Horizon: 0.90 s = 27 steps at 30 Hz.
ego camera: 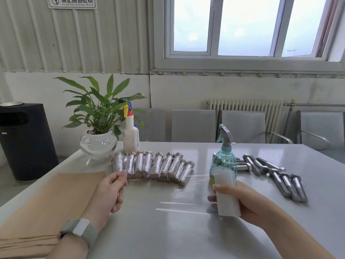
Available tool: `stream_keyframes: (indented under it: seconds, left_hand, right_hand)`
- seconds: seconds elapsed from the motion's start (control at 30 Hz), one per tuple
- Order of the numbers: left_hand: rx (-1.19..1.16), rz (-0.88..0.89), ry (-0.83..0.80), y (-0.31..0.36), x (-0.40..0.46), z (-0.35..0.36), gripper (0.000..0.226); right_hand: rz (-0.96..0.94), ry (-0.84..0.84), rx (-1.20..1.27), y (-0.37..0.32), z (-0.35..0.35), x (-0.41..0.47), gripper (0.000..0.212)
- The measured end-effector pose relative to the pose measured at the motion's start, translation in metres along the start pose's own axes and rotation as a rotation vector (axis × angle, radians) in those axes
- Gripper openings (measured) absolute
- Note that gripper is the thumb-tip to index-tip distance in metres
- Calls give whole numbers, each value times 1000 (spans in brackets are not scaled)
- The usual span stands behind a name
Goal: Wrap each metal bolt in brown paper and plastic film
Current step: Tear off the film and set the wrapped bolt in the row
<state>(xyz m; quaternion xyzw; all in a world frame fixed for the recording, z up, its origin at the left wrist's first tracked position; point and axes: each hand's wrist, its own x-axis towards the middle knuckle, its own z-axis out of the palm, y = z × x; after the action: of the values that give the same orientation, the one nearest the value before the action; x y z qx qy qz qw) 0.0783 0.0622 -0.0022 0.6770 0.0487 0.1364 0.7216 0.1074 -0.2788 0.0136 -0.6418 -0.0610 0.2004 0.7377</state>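
My right hand [242,200] grips a roll of plastic film [226,195], held upright above the table. A clear sheet of film [168,191] stretches from the roll leftward to my left hand [112,191], which pinches its free end. Behind the film lies a row of several wrapped bolts [155,165]. Several bare metal bolts [276,174] lie at the right. A stack of brown paper sheets [56,204] rests on the table's left side.
A teal spray bottle [225,156] stands just behind the roll. A white spray bottle [130,133] and a potted plant in a glass bowl [99,143] stand at the back left. The grey table [177,236] has metal chairs [194,126] behind it.
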Motion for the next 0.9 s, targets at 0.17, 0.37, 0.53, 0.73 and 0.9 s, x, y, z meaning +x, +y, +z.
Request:
stream_keyframes:
  seconds: [0.17,0.37,0.53,0.73,0.9]
  left_hand:
    - [168,35,42,-6,3,2,37]
    - [-102,-135,-53,7,-1,-12,32]
    - [-152,-187,-99,12,-4,-15,31]
    - [425,-47,49,-3,-3,-14,39]
    - [979,108,98,-7,-9,-9,41]
  right_hand:
    - [-18,31,5,-5,-9,0,63]
    - [95,24,10,-9,-33,-4,72]
    - [86,88,-69,-14,-38,-9,79]
    - [148,331,-338,-20,-33,-12,77]
    - [171,521,-739,-12,-44,-7,69]
